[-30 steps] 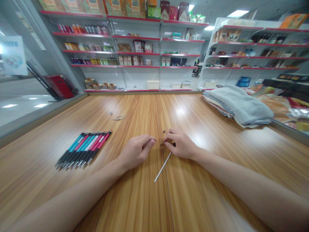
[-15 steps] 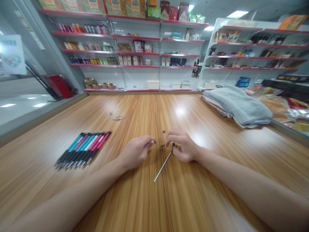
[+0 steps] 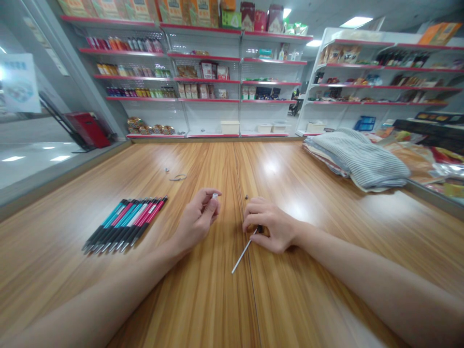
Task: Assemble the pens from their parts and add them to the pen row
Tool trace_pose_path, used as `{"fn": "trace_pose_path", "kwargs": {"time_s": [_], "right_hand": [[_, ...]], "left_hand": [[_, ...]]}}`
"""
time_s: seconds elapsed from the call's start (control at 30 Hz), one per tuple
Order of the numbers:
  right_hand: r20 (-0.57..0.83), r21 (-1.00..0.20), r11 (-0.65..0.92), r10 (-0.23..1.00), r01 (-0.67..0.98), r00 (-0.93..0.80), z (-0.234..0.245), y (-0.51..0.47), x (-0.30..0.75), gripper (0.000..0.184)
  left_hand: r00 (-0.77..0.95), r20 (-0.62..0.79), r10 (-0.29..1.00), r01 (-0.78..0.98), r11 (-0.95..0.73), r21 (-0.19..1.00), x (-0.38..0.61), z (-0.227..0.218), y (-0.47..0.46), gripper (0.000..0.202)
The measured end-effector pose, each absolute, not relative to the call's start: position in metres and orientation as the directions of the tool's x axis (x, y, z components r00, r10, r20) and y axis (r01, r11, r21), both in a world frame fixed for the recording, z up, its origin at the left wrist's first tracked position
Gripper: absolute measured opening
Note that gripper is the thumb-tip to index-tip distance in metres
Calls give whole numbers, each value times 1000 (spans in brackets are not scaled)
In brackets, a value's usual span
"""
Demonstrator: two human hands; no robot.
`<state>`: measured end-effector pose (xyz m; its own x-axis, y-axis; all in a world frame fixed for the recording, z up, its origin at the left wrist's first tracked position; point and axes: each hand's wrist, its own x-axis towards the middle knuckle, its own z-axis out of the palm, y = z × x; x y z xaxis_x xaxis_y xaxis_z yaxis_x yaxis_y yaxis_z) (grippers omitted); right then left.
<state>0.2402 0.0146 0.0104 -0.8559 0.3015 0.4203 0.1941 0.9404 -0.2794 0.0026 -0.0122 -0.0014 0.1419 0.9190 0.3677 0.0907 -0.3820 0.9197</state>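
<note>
My left hand point(image 3: 197, 220) is lifted a little off the wooden table point(image 3: 311, 270), its fingers pinched on a small white piece point(image 3: 215, 196). My right hand point(image 3: 270, 223) rests on the table with its fingers curled around the dark end of a thin white pen refill point(image 3: 244, 251). The refill lies on the table and points toward me. A tiny dark part point(image 3: 247, 196) lies just beyond my right hand. A row of several teal, pink and black pens point(image 3: 125, 223) lies to the left of my left hand.
A small ring and a tiny metal piece point(image 3: 177, 177) lie farther back on the left. Folded striped cloths point(image 3: 358, 157) are stacked at the right, beside colourful packets. Shop shelves point(image 3: 217, 77) with goods line the back wall.
My left hand has lifted and drawn back to the left with the small white piece. My right hand has closed down over the dark end of the refill.
</note>
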Motion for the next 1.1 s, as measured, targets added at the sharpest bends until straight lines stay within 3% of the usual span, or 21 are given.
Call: {"fn": "trace_pose_path", "kwargs": {"time_s": [0.07,0.4,0.57,0.67,0.8,0.97,1.1], "right_hand": [[385,-272,945,280,181,-879,10,13,238,13],[317,-166,962,260,217,-912,16,3,231,8],[504,-140,951,309,276,-807,9,6,231,13],[643,-158,909,390,385,-659,4,11,231,12],[695,-180,822,495,540,-521,2,18,233,11],[672,-174,785,536,594,-512,0,21,235,11],[656,-162,777,545,608,-522,1,19,234,10]], "left_hand": [[146,316,938,-3,-319,948,4,0,-11,23],[260,169,951,-91,-150,985,1,1,-6,24],[256,148,955,-119,-121,986,-2,2,-3,24],[309,148,939,-21,-149,989,-1,1,-5,26],[366,224,903,170,-301,938,1,1,-10,26],[425,336,840,433,-515,739,5,5,-17,25],[402,396,825,558,-564,609,5,5,-18,25]]}}
